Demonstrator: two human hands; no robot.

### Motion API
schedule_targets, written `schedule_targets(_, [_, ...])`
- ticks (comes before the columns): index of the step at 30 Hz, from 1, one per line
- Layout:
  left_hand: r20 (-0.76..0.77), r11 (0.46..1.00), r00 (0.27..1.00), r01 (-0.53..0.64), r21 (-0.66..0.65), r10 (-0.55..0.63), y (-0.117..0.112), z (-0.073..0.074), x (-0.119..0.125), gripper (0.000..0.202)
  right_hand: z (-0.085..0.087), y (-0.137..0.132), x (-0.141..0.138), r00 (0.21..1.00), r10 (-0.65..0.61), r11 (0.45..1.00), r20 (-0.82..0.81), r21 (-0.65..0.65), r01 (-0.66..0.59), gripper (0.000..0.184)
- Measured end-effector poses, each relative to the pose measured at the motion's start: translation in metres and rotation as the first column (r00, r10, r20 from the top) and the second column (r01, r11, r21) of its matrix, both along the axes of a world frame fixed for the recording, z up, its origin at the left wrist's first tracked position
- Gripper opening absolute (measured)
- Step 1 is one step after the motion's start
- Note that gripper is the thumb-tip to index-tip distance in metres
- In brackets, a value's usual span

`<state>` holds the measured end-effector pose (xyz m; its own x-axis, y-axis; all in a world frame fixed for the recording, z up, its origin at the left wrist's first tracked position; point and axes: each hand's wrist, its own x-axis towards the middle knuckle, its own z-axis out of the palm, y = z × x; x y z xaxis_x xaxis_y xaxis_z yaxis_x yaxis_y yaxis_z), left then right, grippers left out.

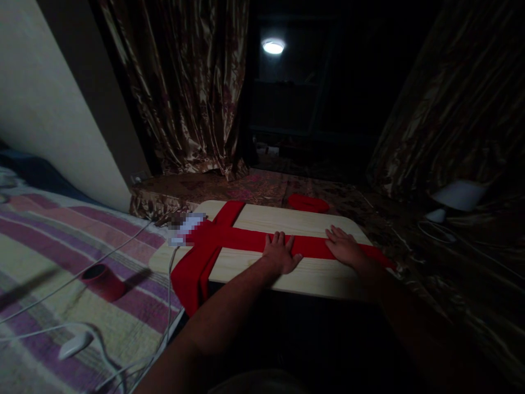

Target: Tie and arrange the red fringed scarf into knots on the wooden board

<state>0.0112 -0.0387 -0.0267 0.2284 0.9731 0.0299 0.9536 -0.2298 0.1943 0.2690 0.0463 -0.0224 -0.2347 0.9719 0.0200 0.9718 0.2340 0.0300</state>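
A long red cloth strip [241, 239] runs across a pale wooden board [287, 219], from its left side past the right edge. My left hand [281, 254] lies flat on this strip near the board's middle, fingers spread. Farther right, my right hand [343, 245] also rests flat on the strip with its fingers stretched out. Neither hand holds anything. At the board's left, a second red strip [197, 273] crosses the first and hangs over the near edge. A pixelated patch hides something beside that crossing.
Behind the board lies a red coil of cloth [308, 203]. On the striped bedding [139, 303] at left are a red cylinder [103, 282], a white plug-like device [76, 345] and trailing cables. A white lamp [459, 196] stands at right. Brown curtains [192, 93] hang behind.
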Motion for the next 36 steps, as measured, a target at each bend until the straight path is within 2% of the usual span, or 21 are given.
schedule_targets(4, [-0.025, 1.000, 1.000, -0.004, -0.005, 0.004, -0.001, 0.000, -0.002, 0.090, -0.003, -0.018, -0.072, 0.977, 0.199, 0.979, -0.069, -0.026, -0.202, 0.065])
schedule_targets(6, [-0.024, 1.000, 1.000, 0.005, -0.003, -0.005, -0.001, -0.001, -0.004, 0.088, -0.009, -0.025, -0.088, 0.977, 0.200, 0.977, -0.070, -0.062, -0.205, 0.065])
schedule_targets(9, [-0.009, 1.000, 1.000, 0.016, 0.026, -0.016, -0.002, -0.002, -0.006, 0.084, -0.014, -0.029, -0.090, 0.982, 0.177, 0.980, -0.062, -0.076, -0.181, 0.063])
schedule_targets(17, [-0.001, 0.998, 0.999, 0.043, 0.042, -0.043, -0.003, -0.001, 0.002, 0.086, -0.019, -0.021, -0.052, 0.990, 0.135, 0.990, -0.043, -0.047, -0.137, 0.064])
schedule_targets(29, [-0.015, 0.998, 0.998, 0.064, 0.014, -0.064, 0.001, 0.004, 0.011, 0.090, -0.029, -0.014, 0.037, 0.999, 0.032, 0.999, -0.025, -0.011, -0.032, 0.064])
schedule_targets(33, [-0.016, 0.998, 0.999, 0.047, 0.038, -0.046, 0.006, 0.000, 0.008, 0.092, -0.031, -0.013, 0.069, 1.000, -0.002, 1.000, -0.007, -0.004, 0.002, 0.062])
schedule_targets(36, [-0.020, 0.999, 1.000, 0.020, 0.037, -0.020, 0.010, -0.001, 0.000, 0.091, -0.024, -0.013, 0.080, 0.999, -0.039, 0.998, 0.000, -0.051, 0.039, 0.063])
